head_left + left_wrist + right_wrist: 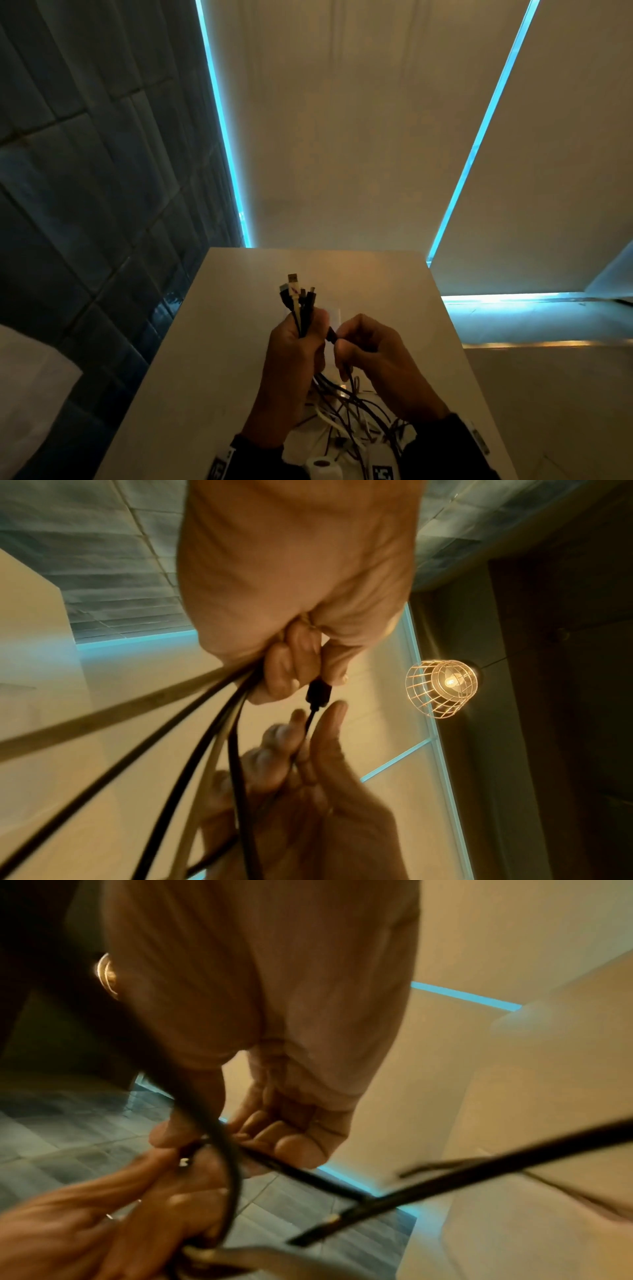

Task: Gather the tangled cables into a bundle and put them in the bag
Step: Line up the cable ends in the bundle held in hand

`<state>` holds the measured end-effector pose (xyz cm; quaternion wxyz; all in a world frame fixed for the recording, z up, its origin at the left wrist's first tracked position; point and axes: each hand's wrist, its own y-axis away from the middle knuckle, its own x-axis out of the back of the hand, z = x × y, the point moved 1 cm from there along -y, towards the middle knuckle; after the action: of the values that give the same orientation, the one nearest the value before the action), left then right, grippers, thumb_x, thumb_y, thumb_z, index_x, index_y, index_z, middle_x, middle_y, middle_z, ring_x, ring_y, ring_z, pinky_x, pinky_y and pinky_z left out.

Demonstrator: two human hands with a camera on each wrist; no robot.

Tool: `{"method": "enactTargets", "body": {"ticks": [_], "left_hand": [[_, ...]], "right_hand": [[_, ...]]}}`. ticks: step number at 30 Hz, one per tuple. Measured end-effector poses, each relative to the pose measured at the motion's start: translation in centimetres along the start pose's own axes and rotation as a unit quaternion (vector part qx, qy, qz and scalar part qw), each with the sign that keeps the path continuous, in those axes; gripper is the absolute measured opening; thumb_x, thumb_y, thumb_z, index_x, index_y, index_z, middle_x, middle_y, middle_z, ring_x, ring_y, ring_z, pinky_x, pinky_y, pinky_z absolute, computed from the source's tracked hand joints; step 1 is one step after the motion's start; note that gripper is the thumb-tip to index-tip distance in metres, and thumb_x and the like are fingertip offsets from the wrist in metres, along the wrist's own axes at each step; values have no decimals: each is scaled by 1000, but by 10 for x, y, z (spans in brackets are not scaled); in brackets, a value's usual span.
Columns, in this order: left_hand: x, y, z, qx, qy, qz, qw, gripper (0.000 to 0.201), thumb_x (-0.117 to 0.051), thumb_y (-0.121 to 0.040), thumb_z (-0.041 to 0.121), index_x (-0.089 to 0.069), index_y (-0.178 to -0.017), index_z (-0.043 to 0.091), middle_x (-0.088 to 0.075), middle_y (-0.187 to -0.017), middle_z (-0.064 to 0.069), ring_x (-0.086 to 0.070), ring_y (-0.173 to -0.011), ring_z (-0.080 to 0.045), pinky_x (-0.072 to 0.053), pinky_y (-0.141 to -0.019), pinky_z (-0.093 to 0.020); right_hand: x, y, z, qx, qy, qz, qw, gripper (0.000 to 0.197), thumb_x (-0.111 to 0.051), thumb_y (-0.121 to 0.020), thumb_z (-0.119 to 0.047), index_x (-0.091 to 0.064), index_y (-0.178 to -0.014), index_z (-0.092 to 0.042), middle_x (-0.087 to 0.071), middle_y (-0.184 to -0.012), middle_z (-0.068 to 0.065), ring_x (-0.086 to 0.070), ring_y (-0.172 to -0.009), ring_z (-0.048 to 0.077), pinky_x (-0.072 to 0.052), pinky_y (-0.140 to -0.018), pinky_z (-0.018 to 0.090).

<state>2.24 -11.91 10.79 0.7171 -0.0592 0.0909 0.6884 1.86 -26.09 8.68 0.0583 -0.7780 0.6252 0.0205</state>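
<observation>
Over the white table, my left hand grips a bundle of black and white cable ends, their plugs sticking up above the fist. My right hand pinches a black plug right beside the left thumb. In the left wrist view the left hand's fingers curl round several cables, and the black plug sits at their tips with its thin lead running down into the right hand. The rest of the tangled cables hangs and lies below both hands. I cannot make out a bag.
A white roll lies at the table's near edge between my wrists. A flat white sheet shows behind the hands. Dark tiled wall stands to the left, and a caged lamp glows in the left wrist view.
</observation>
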Motion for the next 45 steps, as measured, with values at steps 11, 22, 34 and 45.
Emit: {"method": "enactTargets", "body": {"ticks": [11,22,34,45], "left_hand": [[-9,3,-2,-34,-26,-29,999,34,-53,-86,34,-61,-101,4,-44,-48,7,-37,-41,-6,-33,-41,-20],[-8,4,-5,-16,18,35,999,35,-39,-87,42,-49,-71,12,-42,-61,2,-43,-54,-8,-41,-56,-22],[10,1,18,-18,238,15,971,30,-40,-91,35,-43,-72,12,-28,-51,6,-23,-39,-7,-26,-37,-21],[22,3,23,-18,241,10,970,30,-42,-88,36,-44,-69,13,-26,-49,7,-18,-37,-4,-14,-37,-19]], "right_hand": [[-14,1,-16,41,11,40,998,33,-57,-89,-28,-58,-81,4,-52,-57,10,-45,-44,20,-42,-44,28],[-14,6,-16,41,106,-33,993,29,-56,-90,-32,-68,-80,-8,-55,-60,-2,-39,-48,6,-34,-47,18],[0,15,11,-6,144,-66,987,28,-57,-95,-16,-62,-70,-4,-51,-52,-12,-44,-49,-3,-36,-54,10],[11,10,48,-35,230,-41,972,29,-58,-95,-15,-63,-67,-16,-57,-57,-14,-50,-57,-4,-39,-63,11]]}}
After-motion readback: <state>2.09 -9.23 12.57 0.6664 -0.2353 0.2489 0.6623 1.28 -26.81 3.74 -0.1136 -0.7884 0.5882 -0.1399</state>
